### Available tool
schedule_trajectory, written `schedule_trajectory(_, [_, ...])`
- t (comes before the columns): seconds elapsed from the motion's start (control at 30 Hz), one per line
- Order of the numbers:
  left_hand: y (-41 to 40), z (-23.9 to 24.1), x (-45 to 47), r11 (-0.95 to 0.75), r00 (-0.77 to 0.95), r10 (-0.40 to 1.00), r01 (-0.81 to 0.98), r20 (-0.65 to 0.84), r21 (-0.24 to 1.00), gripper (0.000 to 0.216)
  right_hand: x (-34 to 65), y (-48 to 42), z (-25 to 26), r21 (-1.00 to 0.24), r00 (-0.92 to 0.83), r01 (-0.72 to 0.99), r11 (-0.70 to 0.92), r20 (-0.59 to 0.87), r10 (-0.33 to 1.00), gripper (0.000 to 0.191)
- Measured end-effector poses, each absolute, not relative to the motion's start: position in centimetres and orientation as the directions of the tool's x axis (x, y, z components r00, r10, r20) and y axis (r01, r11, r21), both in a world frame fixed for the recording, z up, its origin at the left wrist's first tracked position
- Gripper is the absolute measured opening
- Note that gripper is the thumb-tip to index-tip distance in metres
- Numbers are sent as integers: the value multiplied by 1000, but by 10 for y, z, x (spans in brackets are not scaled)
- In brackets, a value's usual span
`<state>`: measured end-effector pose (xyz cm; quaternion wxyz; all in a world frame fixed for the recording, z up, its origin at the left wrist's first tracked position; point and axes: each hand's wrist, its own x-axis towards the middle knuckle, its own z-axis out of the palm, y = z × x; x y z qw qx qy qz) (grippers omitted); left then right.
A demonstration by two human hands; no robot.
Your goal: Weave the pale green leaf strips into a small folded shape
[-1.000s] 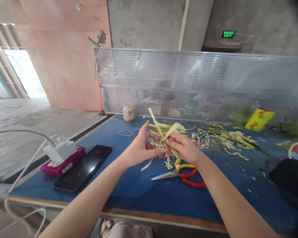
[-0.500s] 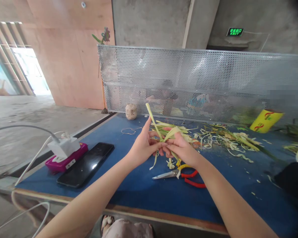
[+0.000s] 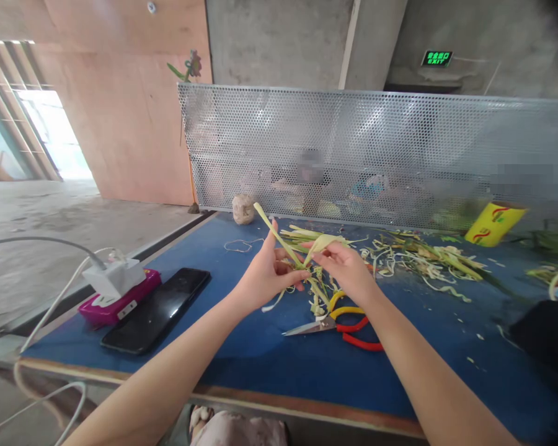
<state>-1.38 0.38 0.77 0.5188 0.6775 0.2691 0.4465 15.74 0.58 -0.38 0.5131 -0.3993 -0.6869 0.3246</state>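
Observation:
Pale green plant-leaf strips (image 3: 275, 229) meet between my two hands above the blue table. My left hand (image 3: 267, 266) pinches them near their crossing, with one long strip slanting up and left past its raised finger. My right hand (image 3: 344, 263) grips a folded, wider part of a strip on the right. A loose end dangles below my left hand. Beneath my hands lie scissors (image 3: 309, 328) with red handles, their blades toward the left. A yellow-handled tool (image 3: 348, 311) rests against them, partly hidden by plant scraps. More cut strips (image 3: 302, 234) lie just behind my hands.
A black phone (image 3: 158, 310) and a magenta power strip (image 3: 121, 303) with a white charger occupy the table's left. Shredded plant scraps (image 3: 437, 257) and a yellow roll (image 3: 495, 224) lie to the right. A perforated metal screen (image 3: 260, 136) borders the far edge, near a carved pale block (image 3: 243, 209).
My right hand has lifted from the crossing and now grips the folded strip higher up. The long strip in my left hand leans further left.

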Motion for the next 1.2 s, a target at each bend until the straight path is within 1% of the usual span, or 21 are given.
schedule_trajectory(0.07, [4,7,-12,-302,452,834,-107,317,947,96,154,5,-3,-858,-77,184,480,475,877,16])
schedule_trajectory(0.2, [5,9,-11,-211,462,850,-143,254,967,72,147,0,-3,-887,-110,79,455,446,888,14])
schedule_trajectory(0.3, [6,10,-11,-124,472,859,-187,199,975,68,144,-2,-4,-895,-80,34,445,441,894,14])
schedule_trajectory(0.43, [5,9,-13,-106,521,837,-139,164,985,64,144,-3,-5,-898,-29,6,441,441,897,13])
schedule_trajectory(0.6, [5,8,-14,-114,574,805,-96,149,989,67,142,-2,-7,-906,-5,20,424,424,906,15])
schedule_trajectory(0.7, [5,8,-14,-108,564,816,-70,129,992,72,142,1,-7,-911,-4,-61,407,408,913,15])
schedule_trajectory(0.77, [5,8,-14,-109,560,818,-71,130,991,72,143,2,-6,-927,-34,-134,352,359,933,15])
schedule_trajectory(0.87, [4,10,-15,-83,562,813,-148,152,986,66,143,3,-5,-939,-70,-228,257,279,958,20])
schedule_trajectory(0.93, [4,10,-15,-80,532,829,-191,172,978,70,141,3,-6,-937,-108,-266,225,261,959,25])
schedule_trajectory(1.03, [3,11,-15,-128,450,868,-206,210,970,84,135,1,-12,-948,-253,-233,217,275,928,32])
schedule_trajectory(1.1, [3,11,-14,-140,426,877,-215,222,966,88,130,0,-15,-951,-348,-198,236,294,890,34])
schedule_trajectory(1.13, [2,11,-14,-139,427,877,-218,222,966,90,129,-1,-16,-951,-373,-184,250,303,877,34])
schedule_trajectory(1.2, [1,11,-15,-140,434,873,-214,222,967,92,128,-2,-17,-944,-367,-164,286,328,870,32])
